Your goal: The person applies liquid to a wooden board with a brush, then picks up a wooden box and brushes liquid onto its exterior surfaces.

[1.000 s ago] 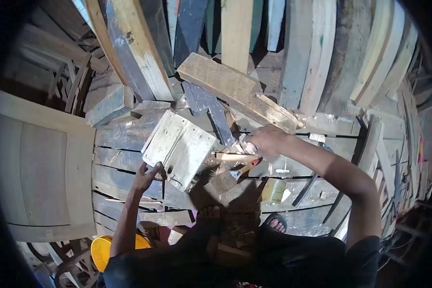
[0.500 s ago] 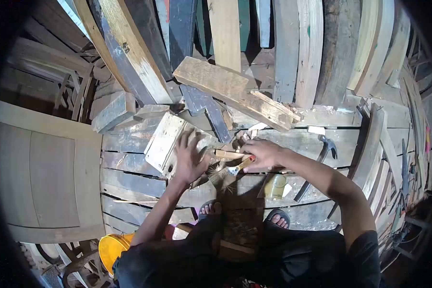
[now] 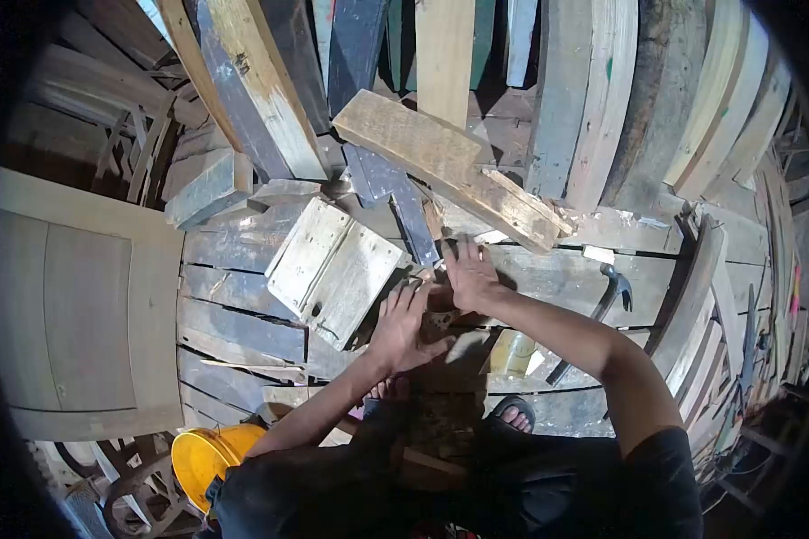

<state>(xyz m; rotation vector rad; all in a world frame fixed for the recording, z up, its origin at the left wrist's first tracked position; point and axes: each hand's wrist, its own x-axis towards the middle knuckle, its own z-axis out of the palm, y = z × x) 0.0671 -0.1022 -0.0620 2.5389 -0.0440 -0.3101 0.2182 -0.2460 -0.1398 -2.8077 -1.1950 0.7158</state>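
Left hand (image 3: 406, 336), right hand (image 3: 472, 280) – fingers spread, seemingly gathering wood scraps (image 3: 429, 276); pale board (image 3: 351, 278) beside left grip – any pickup calls for closing fingers.

no text, label, brand, number or sign can be read here. the clear jar (image 3: 512, 352) by the sandaled foot, the claw hammer (image 3: 602, 310), the yellow bucket (image 3: 208, 463) and the wooden boards (image 3: 449, 54) show no legible lettering.
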